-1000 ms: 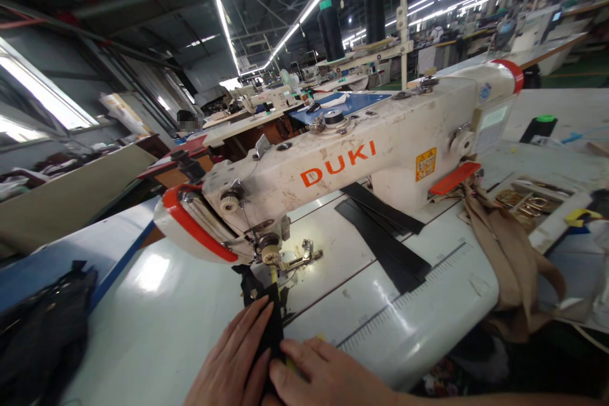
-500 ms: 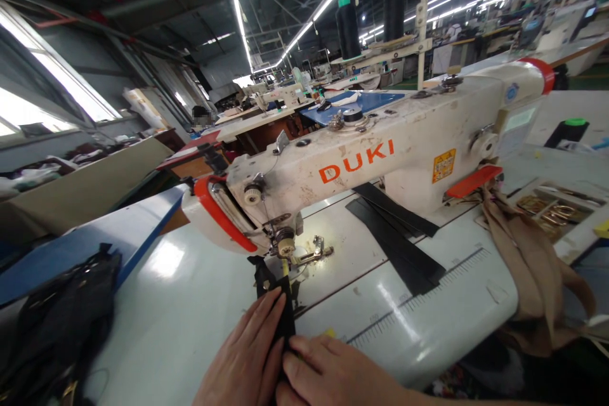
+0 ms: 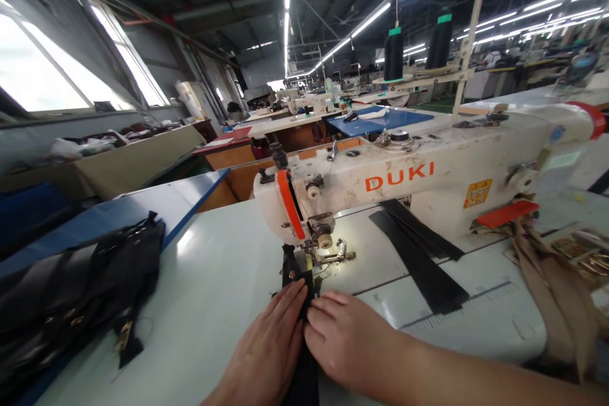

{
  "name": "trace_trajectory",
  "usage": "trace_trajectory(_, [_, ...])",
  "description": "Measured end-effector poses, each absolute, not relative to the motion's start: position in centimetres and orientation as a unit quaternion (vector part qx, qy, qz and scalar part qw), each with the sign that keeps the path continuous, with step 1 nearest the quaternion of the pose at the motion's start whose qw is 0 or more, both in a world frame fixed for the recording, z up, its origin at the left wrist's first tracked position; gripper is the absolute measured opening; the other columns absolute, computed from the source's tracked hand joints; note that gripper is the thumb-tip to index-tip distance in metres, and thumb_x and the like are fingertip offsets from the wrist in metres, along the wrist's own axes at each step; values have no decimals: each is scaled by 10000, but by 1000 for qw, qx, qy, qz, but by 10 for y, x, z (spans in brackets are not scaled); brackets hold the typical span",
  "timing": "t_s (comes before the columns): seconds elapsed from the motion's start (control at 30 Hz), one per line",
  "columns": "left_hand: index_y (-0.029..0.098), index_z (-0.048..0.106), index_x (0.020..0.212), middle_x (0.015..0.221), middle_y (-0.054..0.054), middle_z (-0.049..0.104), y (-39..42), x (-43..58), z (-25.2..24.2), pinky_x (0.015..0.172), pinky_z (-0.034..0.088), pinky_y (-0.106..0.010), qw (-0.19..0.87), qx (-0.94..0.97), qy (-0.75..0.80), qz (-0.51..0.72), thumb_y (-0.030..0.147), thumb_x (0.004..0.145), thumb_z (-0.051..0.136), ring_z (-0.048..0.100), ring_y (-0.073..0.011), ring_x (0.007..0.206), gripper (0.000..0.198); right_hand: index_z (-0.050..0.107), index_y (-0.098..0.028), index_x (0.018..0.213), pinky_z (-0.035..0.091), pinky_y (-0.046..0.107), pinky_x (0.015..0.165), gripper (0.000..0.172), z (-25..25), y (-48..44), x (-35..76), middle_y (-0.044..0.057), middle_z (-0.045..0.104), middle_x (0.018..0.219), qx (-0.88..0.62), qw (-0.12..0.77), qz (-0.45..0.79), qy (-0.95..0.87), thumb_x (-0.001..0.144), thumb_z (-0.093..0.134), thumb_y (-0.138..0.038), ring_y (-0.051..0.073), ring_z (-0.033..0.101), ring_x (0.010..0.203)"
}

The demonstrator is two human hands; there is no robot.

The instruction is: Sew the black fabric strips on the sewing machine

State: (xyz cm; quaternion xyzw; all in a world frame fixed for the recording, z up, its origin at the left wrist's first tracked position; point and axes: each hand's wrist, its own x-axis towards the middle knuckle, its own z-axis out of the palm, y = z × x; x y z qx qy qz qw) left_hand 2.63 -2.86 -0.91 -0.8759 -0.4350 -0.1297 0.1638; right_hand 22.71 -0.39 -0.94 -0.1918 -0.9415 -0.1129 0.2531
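Both hands have slid nearer the presser foot (image 3: 325,254). Left hand (image 3: 271,346) and right hand (image 3: 349,339) lie flat, fingers straight, pressing a black strap (image 3: 295,274) between them, its end under the foot. Keeping it straight seems key.

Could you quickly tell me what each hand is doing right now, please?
Left hand: open, flat, fingertips pressing the black strap in front of the sewing machine.
Right hand: open, flat, fingertips on the same strap.
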Motion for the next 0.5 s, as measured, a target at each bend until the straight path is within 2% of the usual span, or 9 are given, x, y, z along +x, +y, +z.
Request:
trace_trajectory(0.2, [140, 454, 1381, 1362, -114, 589, -29, 30, -8, 1014, 500, -368, 128, -874, -446, -145, 178, 939, 426, 576, -234, 1229, 444, 663, -99, 905, 489, 346, 835, 95, -6, 7, 222, 108, 680, 891, -178, 205, -125, -954, 894, 587, -155, 237, 613, 856])
trace_trajectory(0.3, [165, 553, 1296, 1296, -95, 642, -27, 33, 0, 1010, 506, -378, 44, -862, -472, -182, 179, 916, 452, 618, -232, 1168, 393, 662, -104, 911, 488, 339, 847, 81, -8, 7, 223, 101, 681, 896, -176, 201, -122, -956, 895, 598, -152, 232, 615, 871])
trace_trajectory(0.4, [218, 659, 1120, 1184, -63, 694, -16, 29, 11, 997, 509, -373, -49, -807, -530, -257, 218, 896, 466, 647, -226, 1099, 296, 656, -109, 934, 492, 328, 836, 76, -9, 7, 225, 96, 683, 932, -173, 198, -114, -958, 900, 595, -140, 223, 616, 882])
trace_trajectory(0.5, [180, 623, 1141, 1204, -115, 652, 8, 20, 20, 1035, 444, -478, -61, -746, -589, -304, 263, 879, 478, 595, -288, 1157, 310, 654, -113, 929, 493, 319, 838, 73, -7, 8, 227, 106, 687, 994, -170, 191, -104, -961, 907, 590, -138, 222, 618, 928])
